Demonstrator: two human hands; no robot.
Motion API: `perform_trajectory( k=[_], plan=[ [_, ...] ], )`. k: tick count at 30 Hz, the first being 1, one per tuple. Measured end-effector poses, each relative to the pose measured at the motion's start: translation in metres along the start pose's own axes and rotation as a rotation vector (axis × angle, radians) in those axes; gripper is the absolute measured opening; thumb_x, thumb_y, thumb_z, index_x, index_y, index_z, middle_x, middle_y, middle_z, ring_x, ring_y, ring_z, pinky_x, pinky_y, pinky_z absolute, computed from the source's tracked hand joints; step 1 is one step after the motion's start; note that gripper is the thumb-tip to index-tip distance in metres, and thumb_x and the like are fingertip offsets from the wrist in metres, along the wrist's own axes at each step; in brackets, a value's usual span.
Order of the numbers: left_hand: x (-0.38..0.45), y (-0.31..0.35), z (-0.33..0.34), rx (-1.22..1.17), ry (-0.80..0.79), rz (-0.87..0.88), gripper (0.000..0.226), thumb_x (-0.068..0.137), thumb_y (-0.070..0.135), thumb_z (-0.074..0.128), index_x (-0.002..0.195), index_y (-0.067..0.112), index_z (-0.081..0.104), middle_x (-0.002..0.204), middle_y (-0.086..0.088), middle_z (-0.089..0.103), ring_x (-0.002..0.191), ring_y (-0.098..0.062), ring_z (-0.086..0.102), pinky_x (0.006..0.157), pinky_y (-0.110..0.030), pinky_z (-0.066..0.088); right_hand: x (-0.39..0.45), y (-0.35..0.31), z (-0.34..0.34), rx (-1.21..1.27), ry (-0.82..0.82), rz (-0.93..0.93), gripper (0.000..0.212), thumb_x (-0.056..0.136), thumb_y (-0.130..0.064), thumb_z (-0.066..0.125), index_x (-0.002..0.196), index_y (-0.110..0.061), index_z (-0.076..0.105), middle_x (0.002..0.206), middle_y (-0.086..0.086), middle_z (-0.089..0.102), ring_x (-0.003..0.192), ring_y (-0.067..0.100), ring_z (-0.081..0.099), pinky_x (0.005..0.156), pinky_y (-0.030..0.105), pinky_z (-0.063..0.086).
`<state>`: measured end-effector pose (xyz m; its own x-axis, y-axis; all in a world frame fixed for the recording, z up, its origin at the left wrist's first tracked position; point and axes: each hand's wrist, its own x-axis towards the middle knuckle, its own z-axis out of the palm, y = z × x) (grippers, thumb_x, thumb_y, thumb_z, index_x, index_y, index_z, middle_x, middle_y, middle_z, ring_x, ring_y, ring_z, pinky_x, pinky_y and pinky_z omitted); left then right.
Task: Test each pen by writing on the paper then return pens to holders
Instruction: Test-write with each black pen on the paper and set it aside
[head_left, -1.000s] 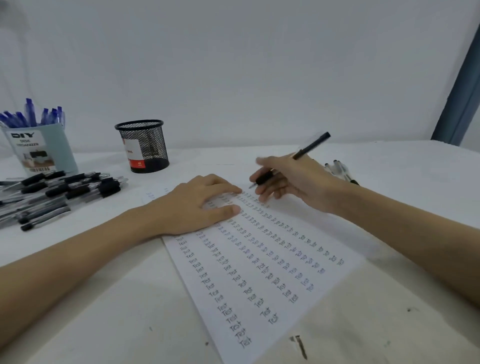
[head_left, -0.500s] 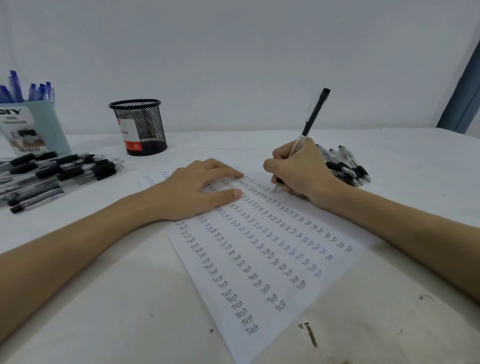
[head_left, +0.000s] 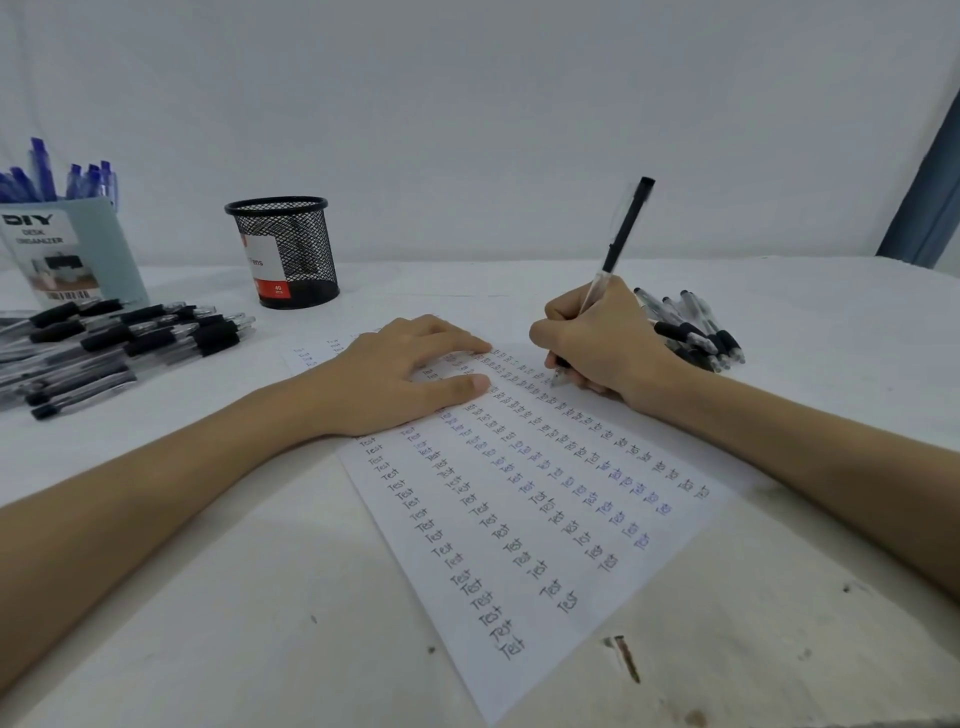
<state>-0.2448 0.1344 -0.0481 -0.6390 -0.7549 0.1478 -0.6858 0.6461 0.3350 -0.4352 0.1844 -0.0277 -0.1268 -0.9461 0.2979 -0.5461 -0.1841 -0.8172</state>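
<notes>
Partly hidden: pen (head_left: 623, 234) barrel inside right hand (head_left: 597, 343), tip barely visible | upright, capped end tilted up-right, tip touching paper (head_left: 519, 519) | fingers curled, pinching pen | left hand (head_left: 405, 379) flat, spread on paper | mesh holder (head_left: 284, 249); blue holder (head_left: 72, 254) cut off left | loose pens (head_left: 119, 338).

Left pen pile (head_left: 78, 348) cut off by frame edge.

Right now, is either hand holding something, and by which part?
The right hand grips a black pen by its lower barrel, near the tip. The left hand holds nothing; it rests flat on the paper.
</notes>
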Motion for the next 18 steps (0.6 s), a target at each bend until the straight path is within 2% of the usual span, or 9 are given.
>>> perform_trajectory(
  k=[7,12,18],
  plan=[
    [0.0003,-0.0016,0.0001,0.003,0.003,0.003,0.071,0.064,0.082,0.026,0.127,0.053,0.043,0.132,0.023,0.04,0.122,0.001,0.032,0.104,-0.028,0.026,0.0016,0.0003,-0.0006,0.033,0.032,0.008,0.041,0.078,0.006,0.05,0.048,-0.011,0.028,0.067,0.02,0.04,0.022,0.002,0.04,0.028,0.013,0.018],
    [0.0002,-0.0007,-0.0006,-0.002,0.0,0.0,0.071,0.064,0.082,0.026,0.127,0.054,0.042,0.131,0.024,0.039,0.121,0.002,0.032,0.103,-0.028,0.026,0.0016,0.0006,0.0007,-0.012,0.037,-0.022,0.042,0.076,0.007,0.049,0.045,-0.01,0.026,0.058,0.017,0.039,0.026,0.001,0.044,0.029,0.01,0.021],
    [0.0001,-0.0005,-0.0006,0.0,0.002,-0.006,0.073,0.064,0.082,0.026,0.128,0.053,0.043,0.132,0.023,0.04,0.121,0.001,0.032,0.105,-0.03,0.026,0.0026,0.0024,0.0001,0.0,0.047,-0.019,0.043,0.077,0.006,0.049,0.043,-0.01,0.027,0.052,0.012,0.042,0.023,0.003,0.039,0.029,0.011,0.02]
  ],
)
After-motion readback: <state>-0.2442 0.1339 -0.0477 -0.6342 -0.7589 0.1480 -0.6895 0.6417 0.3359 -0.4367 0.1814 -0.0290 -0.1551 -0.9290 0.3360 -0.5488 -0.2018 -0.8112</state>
